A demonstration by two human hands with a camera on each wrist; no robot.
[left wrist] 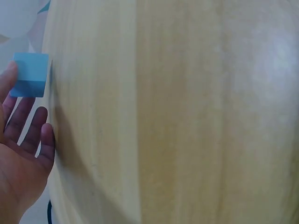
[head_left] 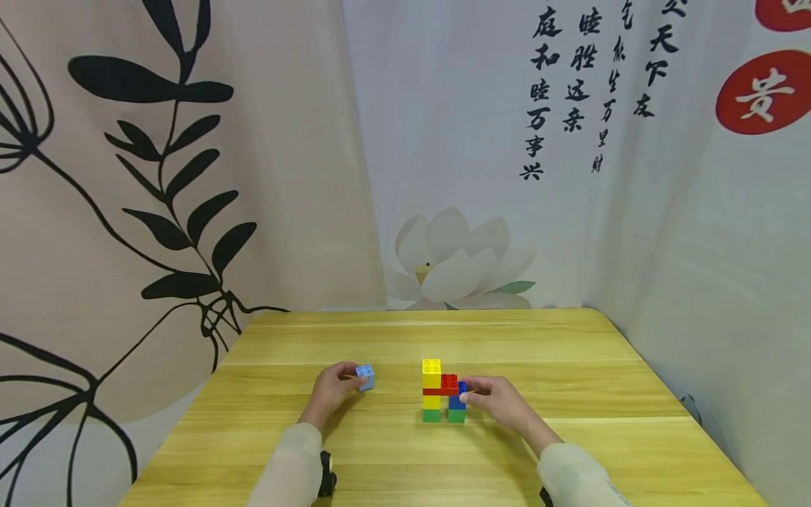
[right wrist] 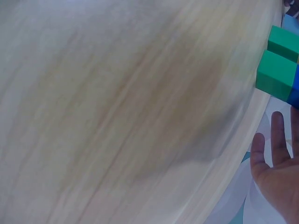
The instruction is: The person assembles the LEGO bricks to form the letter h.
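My left hand (head_left: pixel 334 389) pinches a light blue brick (head_left: pixel 365 377) between thumb and fingertips, over the left middle of the table. In the left wrist view the same light blue brick (left wrist: pixel 31 74) shows its smooth sides, and the other fingers extend below it. To the right is a built shape of toy bricks: a yellow brick (head_left: pixel 431 373) tops its left column, a red brick (head_left: pixel 449 383) sits beside it, and two green bricks (head_left: pixel 431 416) form the feet. My right hand (head_left: pixel 500 401) pinches the dark blue brick (head_left: pixel 455 403) on the right side of this shape.
The wooden table (head_left: pixel 393 458) reaches back to a hanging cloth (head_left: pixel 443 162) with a printed flower and writing. Another cloth (head_left: pixel 285 176) with dark plant prints hangs at the left. A dark wrist strap (head_left: pixel 327 475) sits at the left sleeve.
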